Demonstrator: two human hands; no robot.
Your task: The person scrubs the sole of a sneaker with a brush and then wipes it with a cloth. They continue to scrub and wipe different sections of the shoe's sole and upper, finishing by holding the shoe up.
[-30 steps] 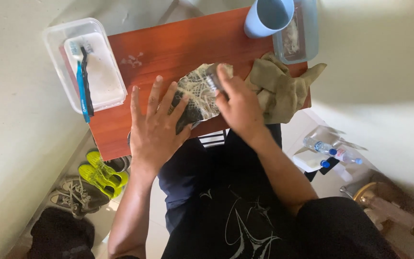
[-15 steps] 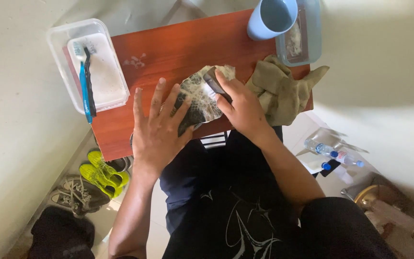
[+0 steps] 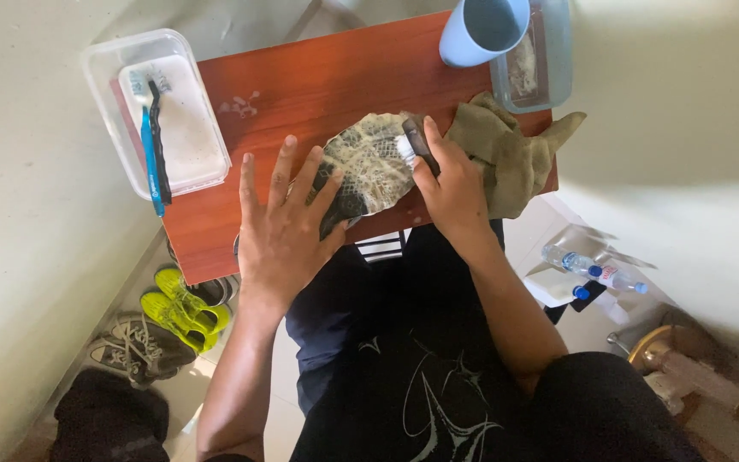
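The left hand lies flat with fingers spread, pinning a snakeskin-patterned shoe on the red-brown wooden table. The right hand grips a dark-handled brush against the shoe. An olive cloth lies just beside it, a blue cup beyond.

Under my left hand lies a shoe with a tan-and-black snakeskin pattern, and my right hand holds a dark brown brush with white bristles against it on the reddish-brown wooden table. Beside it sits a crumpled olive-khaki cloth, a pale blue plastic cup, and a clear plastic tray holding a blue toothbrush and a black one. On the floor I see neon yellow-green sneakers and grey lace-up sneakers.
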